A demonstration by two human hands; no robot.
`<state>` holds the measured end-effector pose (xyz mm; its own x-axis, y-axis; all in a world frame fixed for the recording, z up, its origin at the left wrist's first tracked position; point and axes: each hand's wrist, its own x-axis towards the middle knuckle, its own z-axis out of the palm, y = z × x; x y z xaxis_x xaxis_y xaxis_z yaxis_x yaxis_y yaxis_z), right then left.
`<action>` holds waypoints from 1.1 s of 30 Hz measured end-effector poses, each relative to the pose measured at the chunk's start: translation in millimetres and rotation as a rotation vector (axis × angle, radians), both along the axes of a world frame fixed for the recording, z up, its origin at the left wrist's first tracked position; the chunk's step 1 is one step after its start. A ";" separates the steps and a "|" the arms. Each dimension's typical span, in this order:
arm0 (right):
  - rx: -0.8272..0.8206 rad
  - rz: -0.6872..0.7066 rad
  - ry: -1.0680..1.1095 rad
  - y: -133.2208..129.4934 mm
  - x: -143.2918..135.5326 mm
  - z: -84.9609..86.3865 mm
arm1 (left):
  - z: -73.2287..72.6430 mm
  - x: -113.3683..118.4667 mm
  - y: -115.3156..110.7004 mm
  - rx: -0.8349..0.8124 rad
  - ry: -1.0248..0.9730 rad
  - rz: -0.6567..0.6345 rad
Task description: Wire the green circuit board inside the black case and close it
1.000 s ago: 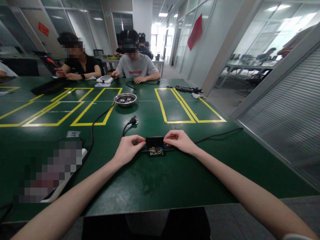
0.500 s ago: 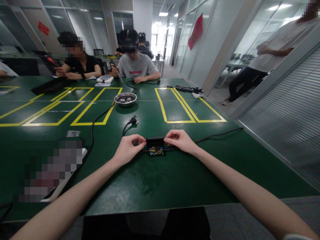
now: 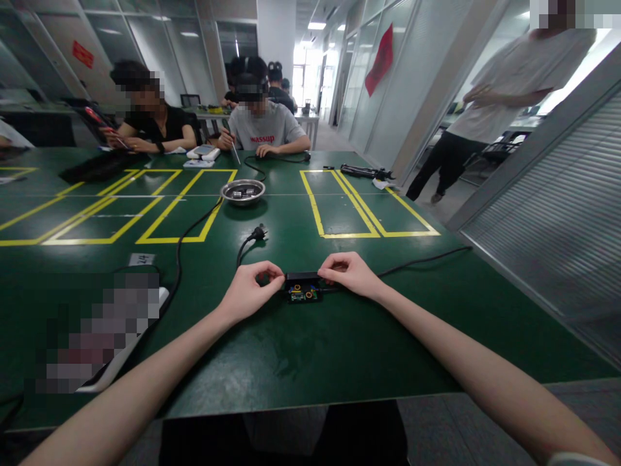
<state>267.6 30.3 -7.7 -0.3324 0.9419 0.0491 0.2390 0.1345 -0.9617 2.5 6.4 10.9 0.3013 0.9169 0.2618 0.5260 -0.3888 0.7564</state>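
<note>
Green table (image 3: 301, 362) is holding my things. Near its close left corner, a white thing (image 3: 111, 377) is lying, partly blurred. My left hand (image 3: 257, 285) is pinching one end of a black lid (image 3: 303, 277), leaning up behind a circuit board (image 3: 303, 294) nearer the close edge. My right hand (image 3: 348, 274) is pinching the lid's other end. A black cord (image 3: 422, 261) is reaching toward the right edge.

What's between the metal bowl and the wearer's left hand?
In the head view, a black plug lies on the green tabletop between the metal bowl and the left hand, its cord running toward the hand.
</note>
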 end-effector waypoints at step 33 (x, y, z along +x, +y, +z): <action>0.405 0.220 -0.383 -2.5 6.6 5.5 | -10.4 -4.0 3.5 0.121 0.230 -0.173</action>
